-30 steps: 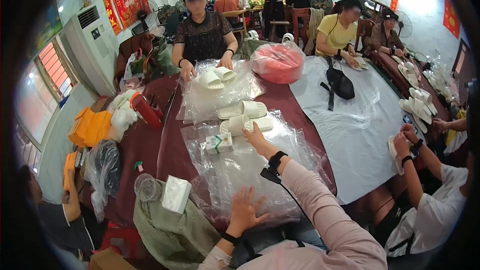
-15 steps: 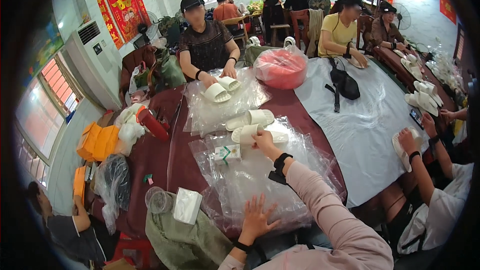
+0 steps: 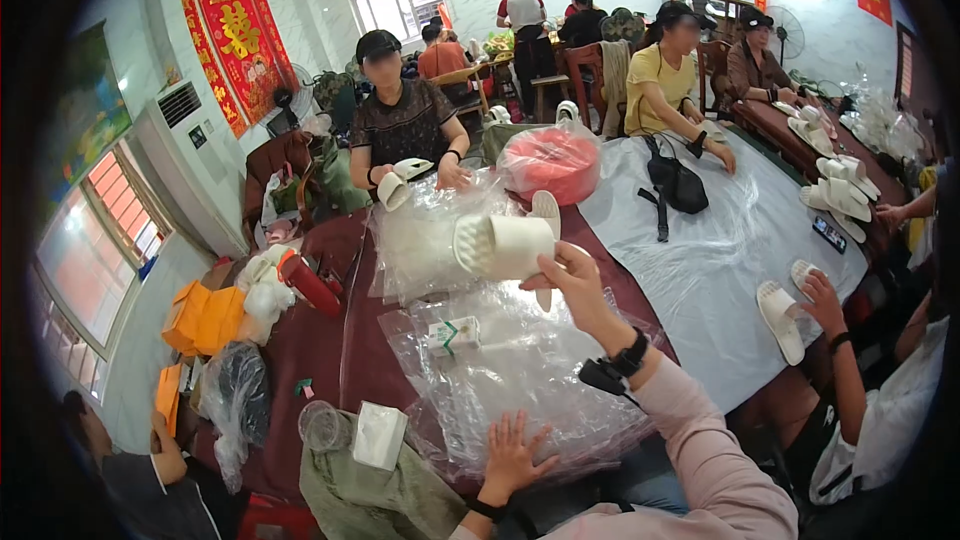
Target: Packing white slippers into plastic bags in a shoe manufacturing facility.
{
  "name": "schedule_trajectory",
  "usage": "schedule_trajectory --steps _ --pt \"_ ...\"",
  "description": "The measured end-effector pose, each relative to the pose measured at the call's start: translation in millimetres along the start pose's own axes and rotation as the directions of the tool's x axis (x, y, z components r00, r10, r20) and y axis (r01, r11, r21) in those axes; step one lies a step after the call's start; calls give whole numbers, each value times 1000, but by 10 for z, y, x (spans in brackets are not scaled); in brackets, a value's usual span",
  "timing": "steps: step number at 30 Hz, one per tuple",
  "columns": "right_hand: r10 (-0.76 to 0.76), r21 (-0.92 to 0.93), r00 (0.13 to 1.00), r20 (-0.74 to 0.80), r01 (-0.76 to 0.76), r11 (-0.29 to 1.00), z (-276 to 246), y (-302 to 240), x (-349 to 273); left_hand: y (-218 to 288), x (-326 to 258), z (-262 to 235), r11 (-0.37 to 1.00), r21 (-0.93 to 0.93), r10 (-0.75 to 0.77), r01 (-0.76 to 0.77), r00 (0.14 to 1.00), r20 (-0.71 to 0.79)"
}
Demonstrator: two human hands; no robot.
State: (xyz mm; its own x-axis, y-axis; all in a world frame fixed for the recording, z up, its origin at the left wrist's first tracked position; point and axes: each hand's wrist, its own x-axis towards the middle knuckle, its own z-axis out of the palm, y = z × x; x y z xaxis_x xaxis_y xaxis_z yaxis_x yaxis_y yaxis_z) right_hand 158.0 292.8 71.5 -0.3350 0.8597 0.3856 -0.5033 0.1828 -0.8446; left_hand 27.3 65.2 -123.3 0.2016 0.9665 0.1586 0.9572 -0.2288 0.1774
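The right hand is lifted above the table. Its fingers are curled around a stack of white slippers and pinch it at one end. The stack lies on its side in the air. Its long way runs left to right, and the free end points to the person's left. One more white sole pokes up behind the stack. A dark watch sits on that wrist, and the sleeve is pink.

The left hand lies flat with its fingers spread wide. It presses on a clear plastic sheet at the near edge of the table. It holds nothing. A small white and green packet lies on the same sheet, closer to the middle of the table.

The table has a dark red top. More clear plastic lies farther back. A red bundle in a clear bag sits near the far edge. At the near left corner there is a white tissue box on green cloth and a clear cup.

Another person in a dark shirt sits at the far edge and holds white slippers. A second table to the right has a white cover, a black bag and more slippers. Other people sit around it. Red banners hang on the left wall, by a tall white air cooler and a window.
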Motion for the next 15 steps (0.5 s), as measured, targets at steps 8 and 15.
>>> schedule_trajectory --steps 8,15 --pt "25 127 998 -62 -17 992 -448 -730 -768 13 55 23 1000 -12 26 -26 1000 -6" --pt "238 -17 965 -107 -241 970 -678 -721 -1120 20 0 24 1000 -2 14 -14 1000 8"
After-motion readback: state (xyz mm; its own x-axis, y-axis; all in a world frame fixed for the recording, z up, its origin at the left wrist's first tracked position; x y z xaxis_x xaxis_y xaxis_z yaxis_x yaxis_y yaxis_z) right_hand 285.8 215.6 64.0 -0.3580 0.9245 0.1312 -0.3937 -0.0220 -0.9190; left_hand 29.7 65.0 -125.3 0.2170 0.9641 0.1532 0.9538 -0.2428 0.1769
